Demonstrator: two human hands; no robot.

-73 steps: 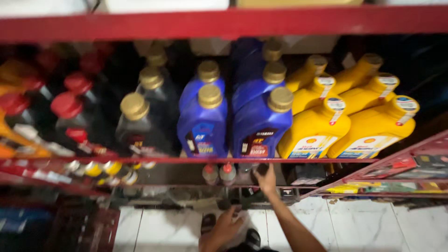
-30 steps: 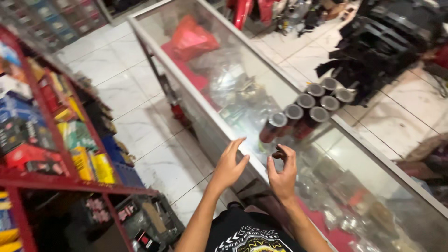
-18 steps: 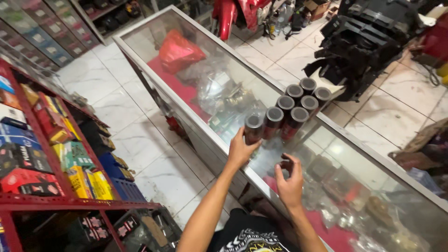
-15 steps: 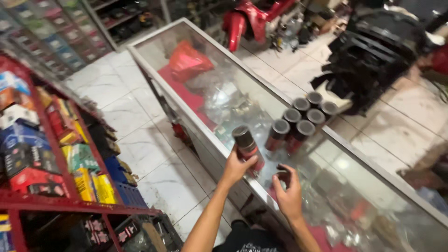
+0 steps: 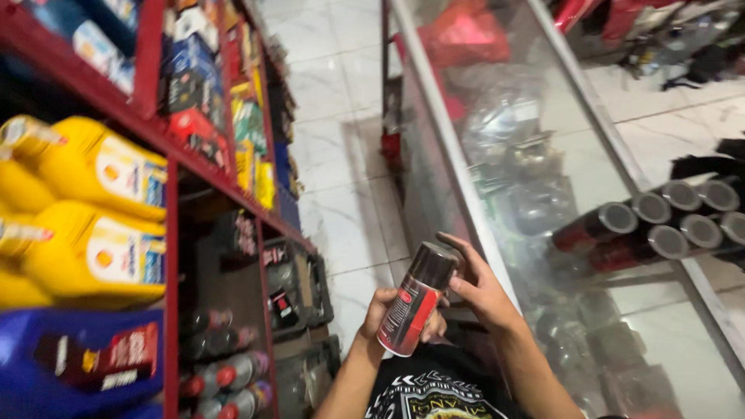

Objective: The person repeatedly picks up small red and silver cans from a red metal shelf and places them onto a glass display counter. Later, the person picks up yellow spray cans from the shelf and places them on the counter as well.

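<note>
The left hand (image 5: pixel 388 310) is wrapped around the lower body of a can (image 5: pixel 415 299), a small spray can with a dark and red label and a grey cap, held tilted so that the cap points up and to the right. The right hand (image 5: pixel 477 283) sits just beside it, fingers (image 5: pixel 458 244) curled over the cap and the thumb pressed near the can's shoulder, so both hands grip the same can. It is held in the air in front of the chest, above a black printed shirt (image 5: pixel 434 388), and rests on nothing.

To the right of the hands runs a glass surface (image 5: pixel 574 163) with a metal edge; packed goods show blurred under the glass. On it, well to the right of the right hand, stands a cluster of cans (image 5: pixel 660 225) of the same kind, grey caps close together.

To the left of the left hand stands a red shelf (image 5: pixel 171 256). Yellow jugs (image 5: pixel 93 209) lie on its upper level, a blue jug (image 5: pixel 70 357) below them, and small bottles (image 5: pixel 213 368) with red caps sit low in the next bay, near the left forearm. Farther along the shelf, beyond the hands, are rows of coloured boxes (image 5: pixel 240 132). A white tiled floor (image 5: pixel 341 178) runs between shelf and surface, straight ahead of the hands.
</note>
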